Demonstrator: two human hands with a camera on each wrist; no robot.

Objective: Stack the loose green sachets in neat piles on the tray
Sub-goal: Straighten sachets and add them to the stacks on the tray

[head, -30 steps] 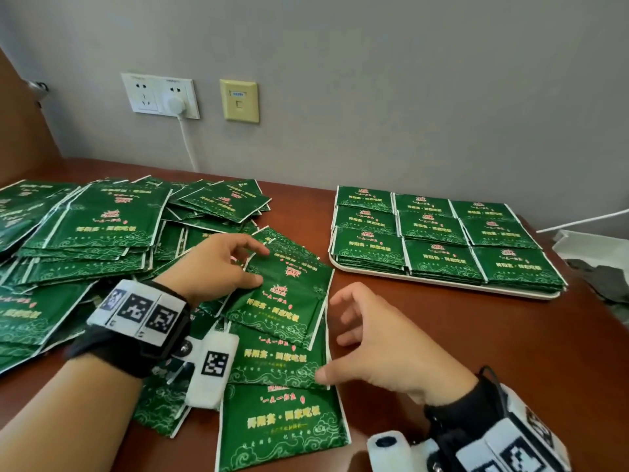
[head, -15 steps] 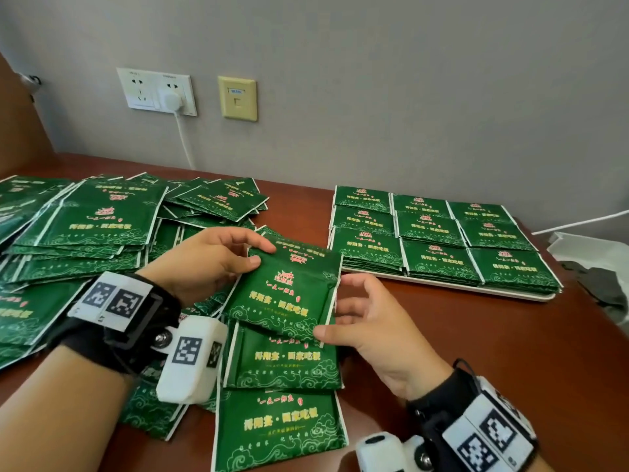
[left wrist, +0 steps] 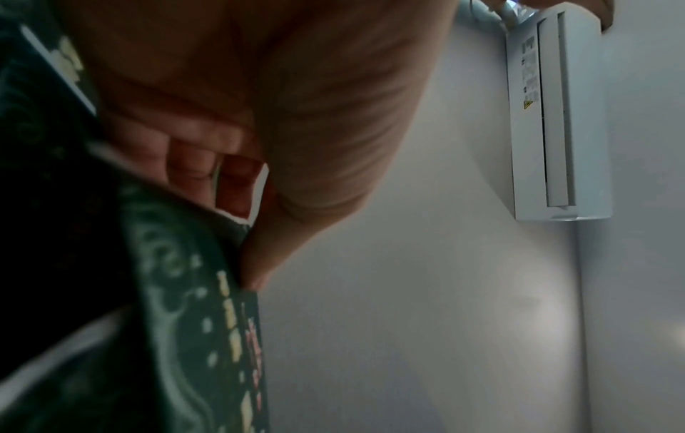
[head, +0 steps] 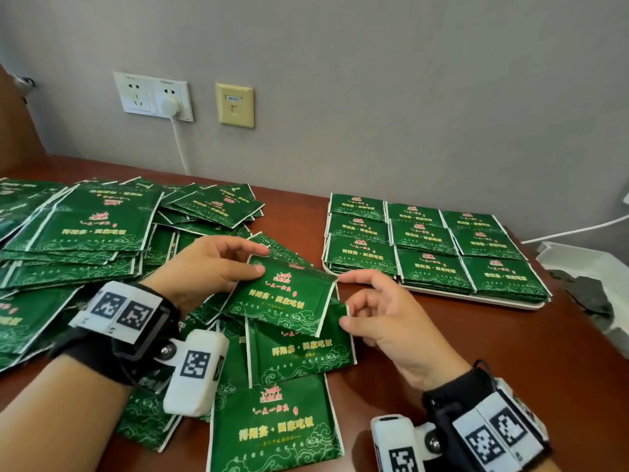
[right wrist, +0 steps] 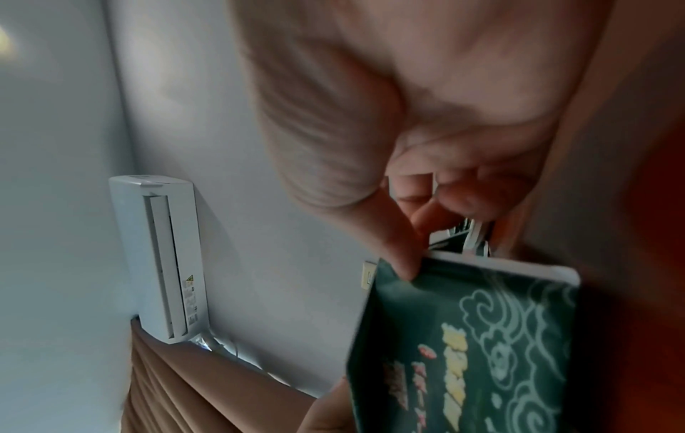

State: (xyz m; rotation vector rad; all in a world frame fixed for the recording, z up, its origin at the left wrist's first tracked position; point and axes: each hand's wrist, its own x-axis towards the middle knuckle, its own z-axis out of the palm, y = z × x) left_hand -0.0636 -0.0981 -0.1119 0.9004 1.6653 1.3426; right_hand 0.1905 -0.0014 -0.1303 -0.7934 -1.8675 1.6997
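Holding one sachet (head: 286,298) near centre: left hand (head: 207,264) pinches its left edge, right hand (head: 381,315) fingertips its right edge; tray (head: 476,299) far right carries nine piles; big loose heap (head: 85,240) left remains

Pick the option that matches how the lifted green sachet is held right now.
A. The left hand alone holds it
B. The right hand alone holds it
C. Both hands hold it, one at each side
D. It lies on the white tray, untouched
C: the flat green foil sachet is gripped by the left hand at its left edge and pinched by the right hand at its right edge, short of the white rectangular tray.
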